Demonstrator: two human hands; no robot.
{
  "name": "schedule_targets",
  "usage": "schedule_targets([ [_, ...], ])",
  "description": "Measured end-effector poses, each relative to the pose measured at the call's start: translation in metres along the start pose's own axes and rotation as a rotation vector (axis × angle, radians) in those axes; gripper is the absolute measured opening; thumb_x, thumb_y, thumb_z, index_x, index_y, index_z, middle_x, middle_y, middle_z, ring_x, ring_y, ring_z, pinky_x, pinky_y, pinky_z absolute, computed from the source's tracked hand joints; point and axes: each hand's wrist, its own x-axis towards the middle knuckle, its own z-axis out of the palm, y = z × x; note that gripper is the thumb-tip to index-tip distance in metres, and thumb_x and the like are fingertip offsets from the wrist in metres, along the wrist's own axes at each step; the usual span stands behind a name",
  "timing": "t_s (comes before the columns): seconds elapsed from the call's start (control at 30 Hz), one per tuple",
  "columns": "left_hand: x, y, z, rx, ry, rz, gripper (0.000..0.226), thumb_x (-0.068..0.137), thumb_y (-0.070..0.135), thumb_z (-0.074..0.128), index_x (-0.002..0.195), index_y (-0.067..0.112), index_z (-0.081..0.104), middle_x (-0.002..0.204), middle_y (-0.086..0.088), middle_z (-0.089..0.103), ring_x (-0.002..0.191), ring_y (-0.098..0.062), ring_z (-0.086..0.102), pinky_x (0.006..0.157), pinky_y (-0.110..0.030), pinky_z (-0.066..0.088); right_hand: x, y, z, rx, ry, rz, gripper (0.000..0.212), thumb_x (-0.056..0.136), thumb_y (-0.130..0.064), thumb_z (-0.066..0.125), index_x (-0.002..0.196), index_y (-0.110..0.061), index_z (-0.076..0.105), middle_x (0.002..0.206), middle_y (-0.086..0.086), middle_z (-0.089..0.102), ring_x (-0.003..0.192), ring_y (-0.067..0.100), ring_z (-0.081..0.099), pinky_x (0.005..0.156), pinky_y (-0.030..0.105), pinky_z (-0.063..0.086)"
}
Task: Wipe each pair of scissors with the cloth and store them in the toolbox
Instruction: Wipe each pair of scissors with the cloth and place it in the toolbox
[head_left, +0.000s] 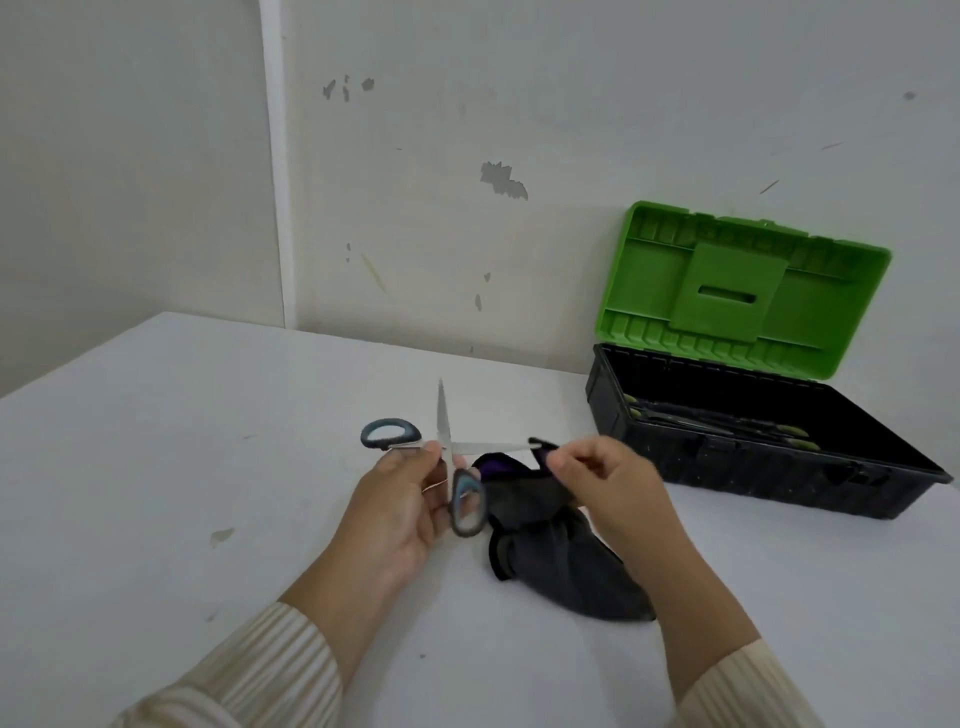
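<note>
The scissors (442, 415) are held up just above the table (171, 467), blades spread wide: one points away toward the wall (519, 93), the other runs out to the right. The left hand (400, 499) grips them at the pivot, thumb and fingers closed round the metal, with one dark blue-grey handle loop sticking out left and the other hanging down in front of the palm. The right hand (608, 483) pinches a fold of the dark cloth (550, 566) at the tip of the right-pointing blade; the rest of the cloth trails down and bunches on the table between the wrists. To the right, near the wall, stands the toolbox (737, 467), black base open and green lid (737, 286) tipped back against the wall. Inside lie what look like more scissors (717, 422) with greenish handles, though it is dim in there. Both forearms wear pale ribbed sleeves (270, 670).
</note>
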Motion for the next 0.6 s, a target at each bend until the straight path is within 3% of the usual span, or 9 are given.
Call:
schedule_targets([
  [0.1,0.000,0.000,-0.003,0.134,0.016,-0.034,0.015,0.097,0.014,0.048,0.087,0.003,0.055,0.066,-0.011,0.062,0.054,-0.022,0.070,0.059,-0.039,0.061,0.009,0.010,-0.015,0.239,0.185,0.087,0.025,0.080,0.011,0.055,0.091,-0.008,0.065,0.067,0.003,0.052,0.063,0.018,0.053,0.054,0.019,0.054],
  [0.27,-0.006,-0.003,0.000,0.328,-0.106,-0.075,0.010,0.091,-0.002,0.053,0.094,0.007,0.057,0.082,-0.012,0.063,0.066,-0.023,0.068,0.057,-0.037,0.058,0.006,-0.004,-0.026,0.450,0.292,-0.052,0.041,0.080,0.012,0.057,0.100,-0.024,0.059,0.076,0.002,0.057,0.072,0.014,0.057,0.069,0.029,0.053],
  [0.33,-0.008,-0.006,0.002,0.424,-0.155,-0.037,0.015,0.089,-0.004,0.054,0.099,0.007,0.059,0.081,-0.009,0.064,0.064,-0.019,0.067,0.049,-0.031,0.055,-0.003,-0.017,-0.017,0.332,0.231,-0.154,0.037,0.077,0.011,0.062,0.088,-0.024,0.065,0.075,-0.005,0.062,0.069,0.005,0.058,0.069,0.018,0.050],
  [0.43,-0.010,-0.013,0.004,0.518,-0.186,0.046,0.016,0.088,-0.004,0.054,0.098,0.005,0.063,0.070,-0.007,0.066,0.059,-0.020,0.064,0.047,-0.027,0.048,-0.017,-0.030,0.014,-0.122,-0.003,-0.301,0.024,0.075,0.002,0.066,0.081,-0.021,0.072,0.074,-0.017,0.062,0.074,-0.003,0.059,0.072,0.007,0.044],
  [0.5,-0.010,-0.016,0.003,0.569,-0.181,0.110,0.019,0.088,-0.004,0.051,0.095,0.006,0.065,0.065,-0.009,0.066,0.060,-0.027,0.059,0.050,-0.030,0.044,-0.019,-0.030,0.026,-0.289,-0.181,-0.267,0.015,0.080,-0.004,0.061,0.088,-0.012,0.071,0.077,-0.010,0.060,0.073,0.004,0.056,0.073,0.015,0.046],
  [0.6,-0.010,-0.017,0.003,0.640,-0.175,0.172,0.015,0.088,-0.001,0.054,0.089,0.010,0.065,0.056,-0.008,0.063,0.054,-0.026,0.050,0.054,-0.033,0.038,-0.014,-0.025,0.025,-0.395,-0.104,-0.311,0.017,0.083,-0.004,0.058,0.090,-0.012,0.072,0.090,0.004,0.063,0.084,0.014,0.057,0.074,0.016,0.043],
])
